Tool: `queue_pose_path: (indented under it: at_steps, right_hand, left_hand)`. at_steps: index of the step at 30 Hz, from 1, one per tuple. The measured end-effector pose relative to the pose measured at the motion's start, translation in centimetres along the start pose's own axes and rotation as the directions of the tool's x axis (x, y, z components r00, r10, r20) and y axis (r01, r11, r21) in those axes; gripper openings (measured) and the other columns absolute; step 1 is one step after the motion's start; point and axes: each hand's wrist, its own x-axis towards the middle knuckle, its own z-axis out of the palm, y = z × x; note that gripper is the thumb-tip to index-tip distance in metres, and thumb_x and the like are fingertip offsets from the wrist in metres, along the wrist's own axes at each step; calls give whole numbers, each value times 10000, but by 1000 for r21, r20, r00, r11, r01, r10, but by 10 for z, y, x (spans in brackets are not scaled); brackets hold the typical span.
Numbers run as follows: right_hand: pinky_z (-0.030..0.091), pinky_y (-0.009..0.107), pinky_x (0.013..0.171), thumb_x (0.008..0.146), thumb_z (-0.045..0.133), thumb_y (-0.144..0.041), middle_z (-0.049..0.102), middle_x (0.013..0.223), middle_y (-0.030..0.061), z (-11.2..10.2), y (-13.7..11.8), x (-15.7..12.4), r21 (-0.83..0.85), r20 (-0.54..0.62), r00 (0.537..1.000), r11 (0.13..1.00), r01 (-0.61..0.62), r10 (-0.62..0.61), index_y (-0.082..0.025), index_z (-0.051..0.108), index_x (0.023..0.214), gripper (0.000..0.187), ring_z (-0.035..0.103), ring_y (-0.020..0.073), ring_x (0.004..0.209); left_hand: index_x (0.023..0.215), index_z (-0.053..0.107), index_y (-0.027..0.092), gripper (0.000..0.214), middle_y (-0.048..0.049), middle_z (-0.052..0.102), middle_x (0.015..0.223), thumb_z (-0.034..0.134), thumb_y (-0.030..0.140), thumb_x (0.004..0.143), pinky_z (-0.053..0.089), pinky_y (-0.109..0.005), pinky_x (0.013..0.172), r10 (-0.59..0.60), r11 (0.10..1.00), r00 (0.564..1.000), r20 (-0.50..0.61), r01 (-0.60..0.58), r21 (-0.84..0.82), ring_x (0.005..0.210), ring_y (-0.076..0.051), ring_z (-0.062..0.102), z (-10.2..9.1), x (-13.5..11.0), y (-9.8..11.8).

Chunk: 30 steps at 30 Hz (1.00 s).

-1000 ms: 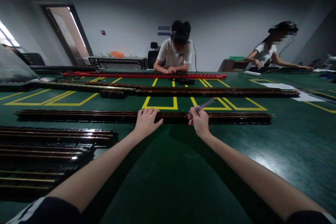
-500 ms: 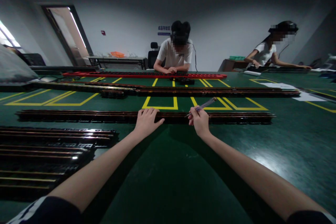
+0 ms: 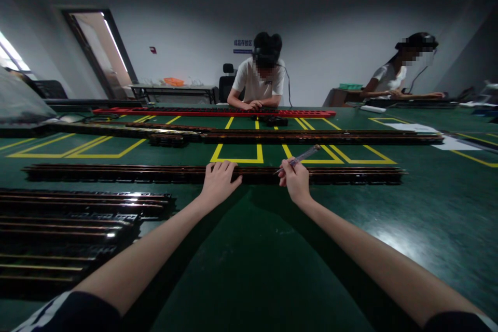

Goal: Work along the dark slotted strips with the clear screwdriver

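A long dark strip (image 3: 116, 173) with metal rails lies across the green table (image 3: 249, 249) in front of me. My left hand (image 3: 218, 182) rests on it near the middle, fingers curled over its top edge. My right hand (image 3: 295, 181) pinches a slim clear pen-like tool (image 3: 301, 156), its tip down at the strip and its far end tilted up to the right. The two hands are a short span apart on the same strip.
Several more dark strips (image 3: 78, 218) are stacked at my left. Further strips (image 3: 311, 137) and a red one (image 3: 210, 112) lie beyond yellow floor-style markings (image 3: 237, 159). One person (image 3: 260, 79) works opposite, another person (image 3: 392, 80) at the far right. White sheets (image 3: 455, 143) lie right.
My hands stay where they were on the strip. The person at the far right has shifted their arms slightly.
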Motion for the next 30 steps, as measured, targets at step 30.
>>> queue_pose_path:
  at_steps: [30]
  right_hand:
    - [414,201,367,758,528,-642,593,635,4,3,-6,-3,-8,136,990,1000,28,-27,-177,551,720,467,514,80,408]
  left_hand:
    - [1140,579,198,491,-90,618,1158,324,-7,774,338,-463,965,-65,998,997,-27,65,5,1133,-258,510,-4,-1,-1]
